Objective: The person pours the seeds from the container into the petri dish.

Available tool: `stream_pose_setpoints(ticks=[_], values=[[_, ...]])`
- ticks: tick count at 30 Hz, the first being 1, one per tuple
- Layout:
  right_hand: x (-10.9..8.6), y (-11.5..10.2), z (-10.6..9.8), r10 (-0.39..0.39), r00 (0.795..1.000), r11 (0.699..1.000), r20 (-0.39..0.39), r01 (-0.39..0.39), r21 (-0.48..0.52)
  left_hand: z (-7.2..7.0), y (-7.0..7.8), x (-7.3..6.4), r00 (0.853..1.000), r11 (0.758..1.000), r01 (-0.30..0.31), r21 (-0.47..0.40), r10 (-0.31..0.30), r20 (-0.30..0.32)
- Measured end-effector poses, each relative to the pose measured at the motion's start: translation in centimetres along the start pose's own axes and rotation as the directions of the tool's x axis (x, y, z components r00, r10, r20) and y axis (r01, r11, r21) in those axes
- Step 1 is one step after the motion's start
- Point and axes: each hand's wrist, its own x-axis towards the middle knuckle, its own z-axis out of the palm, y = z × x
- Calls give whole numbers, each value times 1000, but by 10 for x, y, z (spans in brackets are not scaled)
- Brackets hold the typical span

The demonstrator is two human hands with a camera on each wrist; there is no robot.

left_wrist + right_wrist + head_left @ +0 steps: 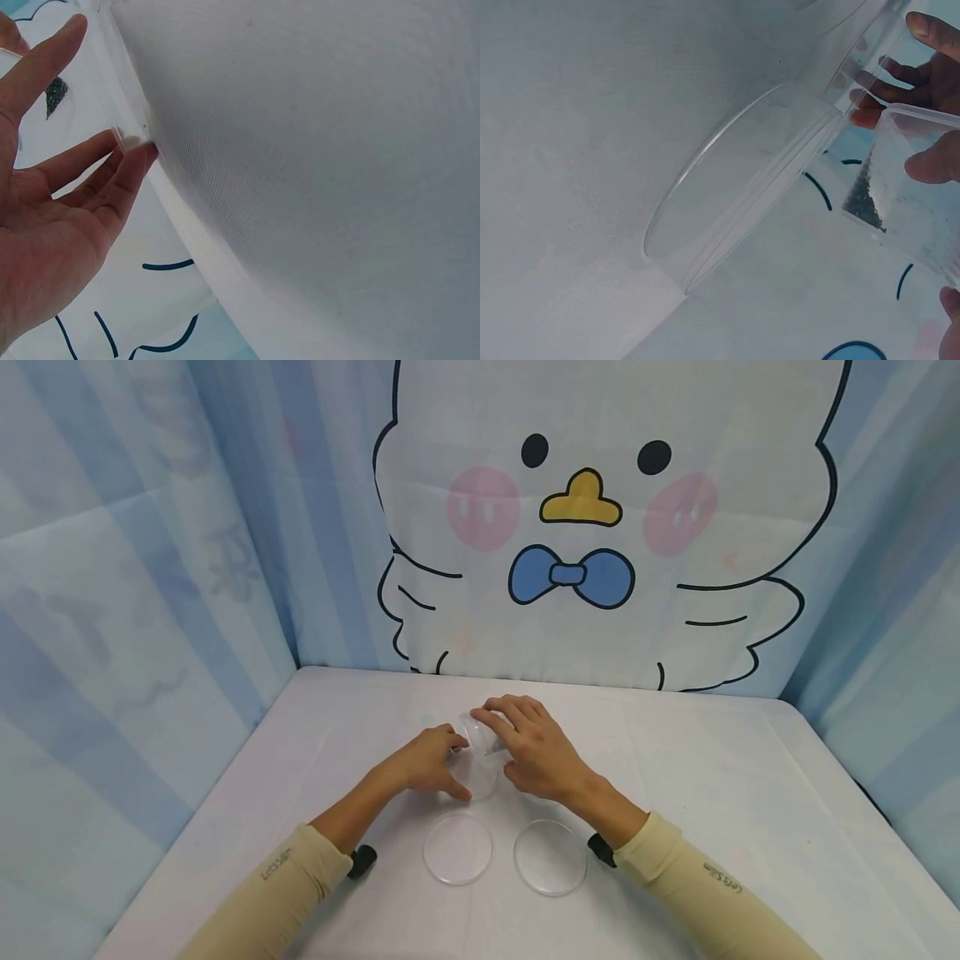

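My left hand (427,764) spans a clear round dish (483,787) at the table's middle, thumb at the near side and fingers at the far side. In the left wrist view, its fingertips (139,150) meet a clear rim. Over that dish, my right hand (542,750) grips a clear plastic container (480,733), held tilted. Dark fine grains (866,201) lie gathered in one corner of the container (922,217). Another clear dish (735,180) stands close by, partly hidden under the right hand in the head view.
Two clear round dishes or lids, one at left (457,850) and one at right (550,858), lie nearer on the white table (720,827). Curtains (135,610) enclose the table's back and sides. A black device (363,862) sits by the left wrist, another (602,850) by the right.
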Motion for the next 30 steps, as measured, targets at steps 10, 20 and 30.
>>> stream_pose_setpoints(ticks=[10,20,30], values=[[0,0,0,-17,1000,1000,5,18,-26,-1,3,-1,1000,1000,7,2,-7,0],[1,-1,1,-37,999,999,3,37,-37,-1,3,-3,1000,1000,3,4,-3,-6],[2,-2,0,-49,999,997,-14,48,-56,-2,4,-4,1000,1000,-9,-14,9,-9]])
